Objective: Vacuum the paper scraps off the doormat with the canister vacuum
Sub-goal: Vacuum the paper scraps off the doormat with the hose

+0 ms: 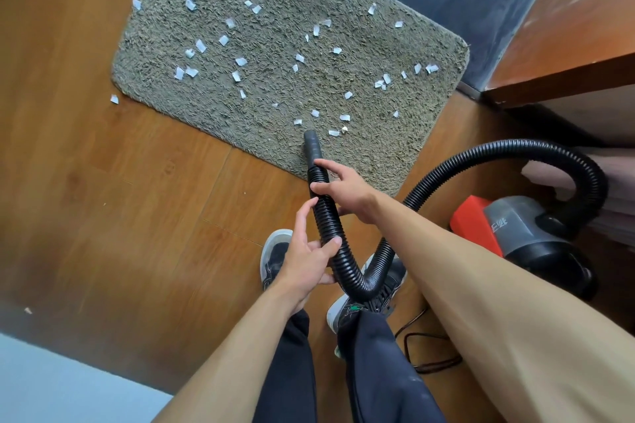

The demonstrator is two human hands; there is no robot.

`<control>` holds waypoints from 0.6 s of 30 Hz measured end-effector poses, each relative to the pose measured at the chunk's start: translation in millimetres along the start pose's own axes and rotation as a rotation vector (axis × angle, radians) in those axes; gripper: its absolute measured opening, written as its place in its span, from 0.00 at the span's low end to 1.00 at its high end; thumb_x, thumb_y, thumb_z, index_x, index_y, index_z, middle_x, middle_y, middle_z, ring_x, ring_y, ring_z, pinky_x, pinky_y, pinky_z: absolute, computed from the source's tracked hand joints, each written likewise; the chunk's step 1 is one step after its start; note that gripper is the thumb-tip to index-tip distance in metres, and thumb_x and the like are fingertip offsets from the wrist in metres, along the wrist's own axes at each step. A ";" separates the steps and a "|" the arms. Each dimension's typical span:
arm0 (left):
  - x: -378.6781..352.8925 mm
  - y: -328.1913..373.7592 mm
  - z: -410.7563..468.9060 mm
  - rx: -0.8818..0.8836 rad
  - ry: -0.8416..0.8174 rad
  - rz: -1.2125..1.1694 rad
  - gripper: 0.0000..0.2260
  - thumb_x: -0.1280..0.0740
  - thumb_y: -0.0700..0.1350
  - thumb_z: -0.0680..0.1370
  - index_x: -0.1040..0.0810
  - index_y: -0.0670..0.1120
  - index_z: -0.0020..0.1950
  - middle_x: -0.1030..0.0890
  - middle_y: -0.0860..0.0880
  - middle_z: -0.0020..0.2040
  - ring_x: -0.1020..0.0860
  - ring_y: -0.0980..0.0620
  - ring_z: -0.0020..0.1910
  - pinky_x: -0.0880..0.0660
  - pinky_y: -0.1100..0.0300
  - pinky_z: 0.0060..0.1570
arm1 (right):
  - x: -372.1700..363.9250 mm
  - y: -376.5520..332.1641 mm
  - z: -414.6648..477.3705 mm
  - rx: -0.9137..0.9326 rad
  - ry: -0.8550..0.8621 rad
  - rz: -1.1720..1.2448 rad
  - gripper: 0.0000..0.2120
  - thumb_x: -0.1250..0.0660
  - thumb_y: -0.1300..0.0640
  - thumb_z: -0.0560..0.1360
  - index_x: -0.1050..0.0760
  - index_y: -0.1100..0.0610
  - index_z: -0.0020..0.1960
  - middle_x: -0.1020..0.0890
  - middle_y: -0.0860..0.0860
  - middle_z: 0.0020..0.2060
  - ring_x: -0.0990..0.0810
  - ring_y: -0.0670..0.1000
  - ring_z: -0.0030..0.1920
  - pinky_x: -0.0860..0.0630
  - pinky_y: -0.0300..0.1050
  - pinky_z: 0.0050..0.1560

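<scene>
Left grip (304,261) and right grip (347,191) clasp the hose (328,220), its tip over the doormat (275,86) amid paper scraps (201,45); lettering on the canister vacuum (529,230), lower right, is illegible.

One marking to call, and only one: pale printed characters (500,226) on the smoky grey plastic shell of the red-and-black canister vacuum (529,240), just beside its red end. They are too blurred to read, and nothing else is legible.

Bare floor (86,182) lies open left of the doormat (268,79); canister vacuum (536,237) and wooden ledge (567,62) crowd its right.
</scene>
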State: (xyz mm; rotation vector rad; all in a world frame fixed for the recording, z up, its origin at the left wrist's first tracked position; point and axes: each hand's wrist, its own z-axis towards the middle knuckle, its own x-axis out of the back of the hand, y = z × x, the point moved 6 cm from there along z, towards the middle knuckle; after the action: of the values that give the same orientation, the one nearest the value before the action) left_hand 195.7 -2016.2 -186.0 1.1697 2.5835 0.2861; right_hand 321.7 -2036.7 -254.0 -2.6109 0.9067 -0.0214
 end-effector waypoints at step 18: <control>8.3 12.3 16.2 -0.037 -0.007 0.022 0.30 0.35 0.39 0.82 0.39 0.72 0.70 0.14 0.45 0.49 0.17 0.47 0.50 0.19 0.42 0.49 | 2.3 -15.2 15.7 0.074 0.043 -0.026 0.27 0.33 0.62 0.78 0.34 0.48 0.74 0.22 0.53 0.48 0.20 0.51 0.40 0.21 0.45 0.32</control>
State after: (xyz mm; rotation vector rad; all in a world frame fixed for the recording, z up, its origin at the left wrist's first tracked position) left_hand 204.6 -2000.9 -199.0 1.1843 2.5498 0.3316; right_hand 334.7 -2021.8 -263.5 -2.5624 0.8693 -0.1161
